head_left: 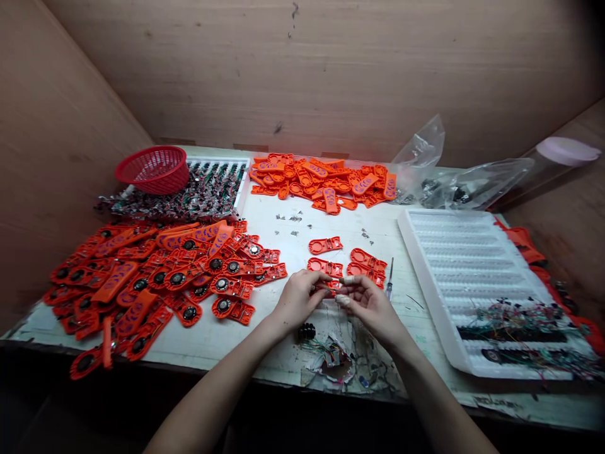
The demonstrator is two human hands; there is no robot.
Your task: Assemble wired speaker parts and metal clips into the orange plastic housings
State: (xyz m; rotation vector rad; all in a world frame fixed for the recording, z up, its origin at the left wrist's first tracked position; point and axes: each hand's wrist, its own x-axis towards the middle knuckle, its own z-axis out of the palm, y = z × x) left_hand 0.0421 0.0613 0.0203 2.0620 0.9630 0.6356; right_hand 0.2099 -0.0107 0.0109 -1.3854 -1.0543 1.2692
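My left hand (305, 293) and my right hand (366, 302) meet over the middle of the table, fingers pinched together around something small and thin, mostly hidden by the fingertips. An orange plastic shell (334, 285) shows between and beneath the fingers. Just beyond lie several more open shells, among them one orange half (324, 244) on the left and another (367, 259) on the right. A screwdriver (390, 279) rests to the right of them. Close below the hands are black round parts (307, 331) and a tangle of coloured wires (331, 354).
A big heap of orange shells with black discs (177, 277) covers the left side. Behind it, a red basket (154, 170) sits on a filled white tray (243, 183). More shells (326, 180), small metal bits (295, 218), plastic bags (420, 154) and a ridged white foam tray (425, 290) surround the area.
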